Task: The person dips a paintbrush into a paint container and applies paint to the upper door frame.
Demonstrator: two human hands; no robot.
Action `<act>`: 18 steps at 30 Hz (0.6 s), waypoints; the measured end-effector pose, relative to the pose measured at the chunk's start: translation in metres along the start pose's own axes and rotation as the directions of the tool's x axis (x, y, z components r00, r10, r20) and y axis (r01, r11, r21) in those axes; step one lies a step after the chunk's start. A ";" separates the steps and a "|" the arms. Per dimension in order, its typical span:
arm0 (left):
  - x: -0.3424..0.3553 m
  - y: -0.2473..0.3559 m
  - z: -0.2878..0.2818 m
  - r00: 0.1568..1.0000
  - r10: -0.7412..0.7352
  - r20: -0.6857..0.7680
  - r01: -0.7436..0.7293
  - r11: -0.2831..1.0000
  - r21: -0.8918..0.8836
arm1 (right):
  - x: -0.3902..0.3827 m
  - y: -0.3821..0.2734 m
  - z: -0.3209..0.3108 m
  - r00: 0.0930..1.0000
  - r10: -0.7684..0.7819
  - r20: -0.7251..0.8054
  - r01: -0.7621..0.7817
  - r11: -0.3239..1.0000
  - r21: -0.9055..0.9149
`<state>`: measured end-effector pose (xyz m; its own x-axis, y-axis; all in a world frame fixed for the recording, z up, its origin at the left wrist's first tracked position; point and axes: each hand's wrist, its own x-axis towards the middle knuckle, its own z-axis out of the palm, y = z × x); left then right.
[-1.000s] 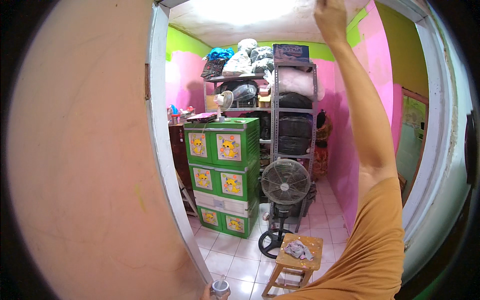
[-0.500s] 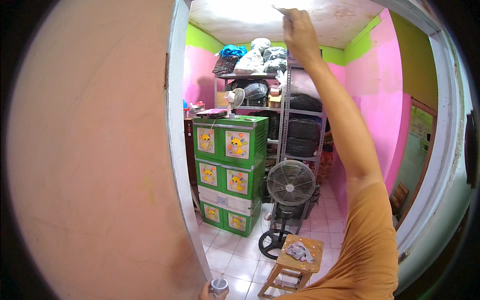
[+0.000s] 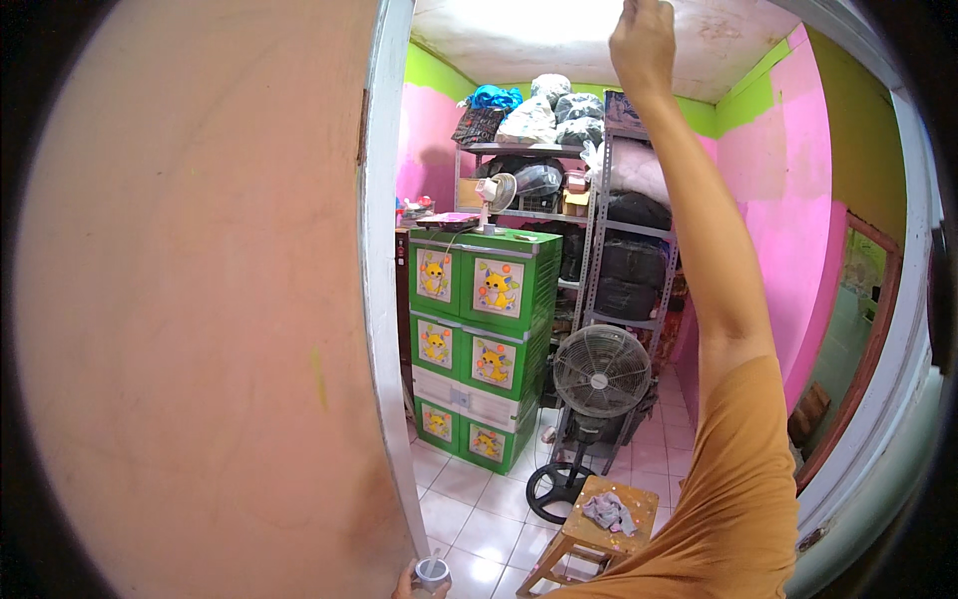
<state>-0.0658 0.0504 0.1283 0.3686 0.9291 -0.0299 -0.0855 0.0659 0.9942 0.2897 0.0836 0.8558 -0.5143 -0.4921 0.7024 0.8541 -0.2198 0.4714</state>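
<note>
My raised right hand (image 3: 644,50) is closed at the top edge, below the white door frame's lintel, against the bright ceiling (image 3: 529,30); whatever it grips is cut off or too small to make out. Low at the bottom edge, my left hand (image 3: 409,585) holds a small light-rimmed cup (image 3: 432,574) with a thin stick in it. Beside that hand is the doorway's left jamb (image 3: 384,299). A wooden stool (image 3: 579,549) carrying a crumpled grey cloth (image 3: 607,511) stands just inside, partly behind my orange sleeve.
A peach wall (image 3: 200,299) fills the left. Inside are a green drawer cabinet (image 3: 539,290), a standing fan (image 3: 601,369), a small white fan (image 3: 489,195) and metal shelves (image 3: 529,150) loaded with bags. A framed opening (image 3: 848,339) is at the right.
My right hand swung left with a thin item showing, then moved back rightward and up, where that item is out of sight. The doorway and room have shifted rightward in view.
</note>
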 end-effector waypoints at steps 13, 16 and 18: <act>0.032 -0.015 0.010 0.964 0.241 0.115 -0.256 0.957 0.140 | 0.008 0.013 -0.001 0.997 -0.036 0.075 0.026 0.990 0.135; 0.040 -0.028 0.008 0.956 0.263 0.127 -0.286 0.932 0.222 | -0.001 0.017 -0.032 1.000 0.013 0.016 -0.012 0.999 -0.046; 0.028 -0.020 0.005 0.952 0.289 0.102 -0.305 0.919 0.248 | -0.001 0.010 -0.044 0.998 0.065 -0.011 -0.065 0.998 0.010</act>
<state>-0.0493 0.0737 0.1081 0.4205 0.8664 0.2692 0.0388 -0.3136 0.9488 0.3020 0.0452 0.8361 -0.4568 -0.5144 0.7258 0.8848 -0.1787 0.4303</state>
